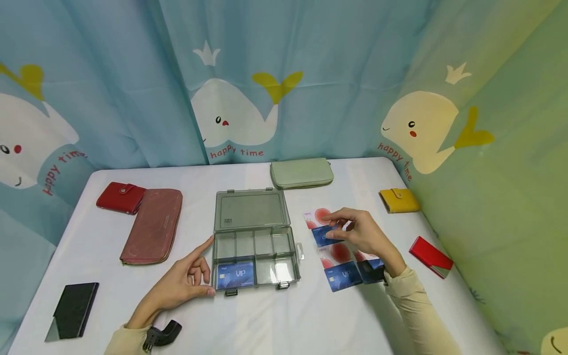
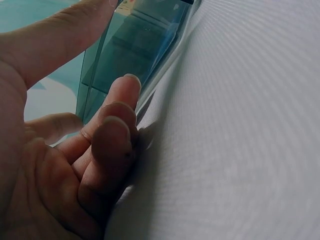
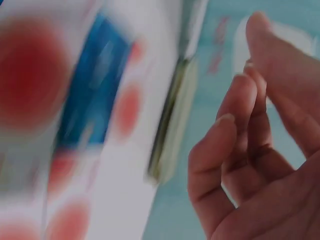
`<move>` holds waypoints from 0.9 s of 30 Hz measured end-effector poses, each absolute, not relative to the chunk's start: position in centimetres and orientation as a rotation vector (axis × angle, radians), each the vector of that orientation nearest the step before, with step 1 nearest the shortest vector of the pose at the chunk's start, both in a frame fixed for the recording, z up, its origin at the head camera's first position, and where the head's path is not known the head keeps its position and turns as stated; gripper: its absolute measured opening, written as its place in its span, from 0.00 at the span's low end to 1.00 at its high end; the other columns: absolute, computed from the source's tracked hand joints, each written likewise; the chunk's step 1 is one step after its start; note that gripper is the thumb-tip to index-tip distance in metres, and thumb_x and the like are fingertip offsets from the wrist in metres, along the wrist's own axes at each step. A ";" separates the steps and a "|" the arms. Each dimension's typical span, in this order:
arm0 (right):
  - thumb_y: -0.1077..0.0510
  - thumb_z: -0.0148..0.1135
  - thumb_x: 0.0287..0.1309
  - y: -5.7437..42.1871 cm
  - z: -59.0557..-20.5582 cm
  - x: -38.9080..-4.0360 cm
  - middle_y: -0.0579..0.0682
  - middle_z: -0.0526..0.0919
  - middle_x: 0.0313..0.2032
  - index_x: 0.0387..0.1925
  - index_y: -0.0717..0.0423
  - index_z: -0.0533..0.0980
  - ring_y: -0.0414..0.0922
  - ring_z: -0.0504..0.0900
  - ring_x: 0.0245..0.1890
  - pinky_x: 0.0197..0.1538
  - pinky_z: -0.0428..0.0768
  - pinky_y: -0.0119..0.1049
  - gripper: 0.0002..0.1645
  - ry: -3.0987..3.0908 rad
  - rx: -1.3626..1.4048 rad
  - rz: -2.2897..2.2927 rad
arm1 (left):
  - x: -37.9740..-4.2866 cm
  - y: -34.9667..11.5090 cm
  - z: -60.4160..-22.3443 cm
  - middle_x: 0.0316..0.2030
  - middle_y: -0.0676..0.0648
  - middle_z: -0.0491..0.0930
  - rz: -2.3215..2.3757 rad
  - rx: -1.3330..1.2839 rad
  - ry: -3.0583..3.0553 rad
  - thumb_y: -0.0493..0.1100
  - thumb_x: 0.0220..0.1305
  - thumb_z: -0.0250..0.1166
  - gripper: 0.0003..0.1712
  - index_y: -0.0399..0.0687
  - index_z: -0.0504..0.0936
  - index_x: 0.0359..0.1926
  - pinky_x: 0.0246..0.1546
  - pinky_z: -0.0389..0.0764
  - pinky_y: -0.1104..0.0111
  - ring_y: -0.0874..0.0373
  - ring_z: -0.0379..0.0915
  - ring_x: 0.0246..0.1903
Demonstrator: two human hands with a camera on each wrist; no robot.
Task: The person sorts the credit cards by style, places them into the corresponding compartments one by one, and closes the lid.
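A translucent grey compartment box lies with its lid folded back on the table. A blue VIP card sits in its front left compartment. My left hand touches the box's left side with thumb and index finger, the other fingers bent beside the wall. To the right, blue and red-and-white cards lie partly overlapping. Over the back of these cards hovers my right hand, fingers loosely bent. In the right wrist view, no card shows between the fingers of the right hand.
A red wallet and a brown wallet lie at left, with a black card holder nearer. A green wallet is behind the box. At right are a yellow wallet and a red card holder. Curtains hang behind.
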State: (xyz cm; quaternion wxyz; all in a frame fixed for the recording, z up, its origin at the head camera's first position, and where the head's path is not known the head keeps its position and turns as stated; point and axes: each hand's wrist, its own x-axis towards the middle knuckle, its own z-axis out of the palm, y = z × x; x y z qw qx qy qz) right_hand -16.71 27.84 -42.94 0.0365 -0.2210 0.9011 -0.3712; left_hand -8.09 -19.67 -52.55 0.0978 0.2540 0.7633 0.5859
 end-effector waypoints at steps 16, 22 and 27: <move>0.53 0.79 0.61 33.5 -46.3 -19.4 0.50 0.85 0.39 0.56 0.56 0.87 0.47 0.76 0.41 0.42 0.74 0.30 0.23 2.726 -0.459 -0.951 | -8.1 -19.8 -52.4 0.32 0.44 0.80 1.736 0.775 2.270 0.37 0.56 0.82 0.66 0.42 0.49 0.85 0.22 0.73 0.70 0.66 0.71 0.25; 0.54 0.81 0.58 33.2 -46.7 -20.0 0.50 0.86 0.39 0.54 0.57 0.87 0.47 0.78 0.39 0.43 0.76 0.30 0.23 2.728 -0.445 -0.933 | -8.1 -19.8 -52.2 0.32 0.43 0.80 1.750 0.783 2.263 0.36 0.56 0.82 0.66 0.41 0.49 0.85 0.21 0.73 0.71 0.66 0.71 0.25; 0.56 0.82 0.56 33.1 -46.7 -20.1 0.50 0.84 0.37 0.52 0.58 0.87 0.46 0.77 0.37 0.40 0.77 0.29 0.23 2.720 -0.437 -0.908 | -8.1 -19.6 -52.2 0.32 0.43 0.80 1.738 0.774 2.259 0.37 0.56 0.82 0.66 0.40 0.49 0.85 0.21 0.73 0.71 0.65 0.71 0.24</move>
